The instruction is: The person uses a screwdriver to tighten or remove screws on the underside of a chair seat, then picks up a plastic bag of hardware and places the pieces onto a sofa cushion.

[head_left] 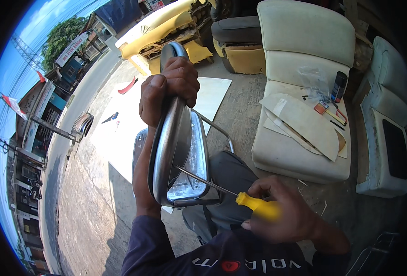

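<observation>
My left hand [170, 89] is closed round the upper edge of a rounded chair pad [163, 152] with a shiny metal rim, which stands on edge. My right hand [284, 211] grips the yellow handle of a screwdriver [263, 207], slightly blurred. The screwdriver's shaft reaches leftward, its tip at the inner side of the rim near the pad's lower part. Whether it meets a screw there cannot be made out. Behind and below the pad is a silvery metal chair frame [197, 156] in front of my legs, partly hidden by the pad.
Right of me, a cream seat [300, 156] bears cut curved panels [300, 124], a dark spray can [338, 87], a plastic bag and small tools. A white sheet [212, 94] and a red curved strip [127, 86] lie on the ground. Yellow foam furniture [166, 34] stands beyond; a road runs left.
</observation>
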`<state>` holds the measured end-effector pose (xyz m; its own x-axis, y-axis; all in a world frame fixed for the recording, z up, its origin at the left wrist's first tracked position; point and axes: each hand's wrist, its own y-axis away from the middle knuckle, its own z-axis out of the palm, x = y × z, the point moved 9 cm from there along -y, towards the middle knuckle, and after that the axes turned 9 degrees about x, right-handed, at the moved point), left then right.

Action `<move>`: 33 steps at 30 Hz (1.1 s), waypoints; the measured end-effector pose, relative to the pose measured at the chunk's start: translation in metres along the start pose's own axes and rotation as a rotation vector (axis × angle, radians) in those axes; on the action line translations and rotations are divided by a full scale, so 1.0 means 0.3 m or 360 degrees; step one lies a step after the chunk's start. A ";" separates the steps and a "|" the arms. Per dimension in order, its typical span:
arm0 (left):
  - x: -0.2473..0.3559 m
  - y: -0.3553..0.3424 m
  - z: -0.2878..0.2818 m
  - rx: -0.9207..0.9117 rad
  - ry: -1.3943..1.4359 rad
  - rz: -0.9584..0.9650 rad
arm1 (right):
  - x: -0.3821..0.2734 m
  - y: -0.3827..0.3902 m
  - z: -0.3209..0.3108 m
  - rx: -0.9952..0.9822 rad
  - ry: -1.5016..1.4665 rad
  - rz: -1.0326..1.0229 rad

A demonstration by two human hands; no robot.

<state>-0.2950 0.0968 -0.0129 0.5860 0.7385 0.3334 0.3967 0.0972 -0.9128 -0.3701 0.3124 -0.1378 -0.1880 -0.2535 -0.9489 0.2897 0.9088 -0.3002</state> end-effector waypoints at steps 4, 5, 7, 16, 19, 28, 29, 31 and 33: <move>0.006 -0.002 0.006 -0.0020 -0.0023 -0.0009 | -0.107 0.081 0.019 0.0200 0.1369 -0.1033; 0.005 -0.001 0.006 -0.0023 -0.0032 -0.0015 | -0.048 0.048 0.012 0.0027 0.0900 -0.0604; -0.001 -0.004 0.001 0.0014 0.0007 0.0001 | 0.069 0.023 0.048 -0.0295 -0.0051 0.0237; 0.002 -0.002 0.004 0.0016 0.0017 0.0009 | -0.062 0.043 0.012 0.0188 0.0942 -0.0804; 0.000 0.003 -0.011 0.0017 0.0024 -0.0021 | 0.043 -0.005 0.033 -0.0137 -0.0011 0.0041; -0.001 0.002 0.000 0.0043 0.0023 -0.0041 | -0.064 0.039 0.022 0.0088 0.0938 -0.0705; -0.006 0.003 0.001 0.0050 0.0031 -0.0045 | -0.037 0.035 0.030 -0.0026 0.0836 -0.0462; 0.000 0.002 -0.005 0.0038 0.0028 -0.0049 | 0.078 0.000 0.027 -0.0236 -0.0079 0.0229; 0.002 -0.001 -0.007 0.0020 0.0018 -0.0052 | 0.113 0.008 0.034 -0.0356 -0.0322 0.0627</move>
<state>-0.2935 0.0959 -0.0119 0.5809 0.7272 0.3658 0.4068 0.1299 -0.9042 -0.3661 0.3026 -0.1719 0.0879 0.0842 -0.9926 0.0896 0.9917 0.0920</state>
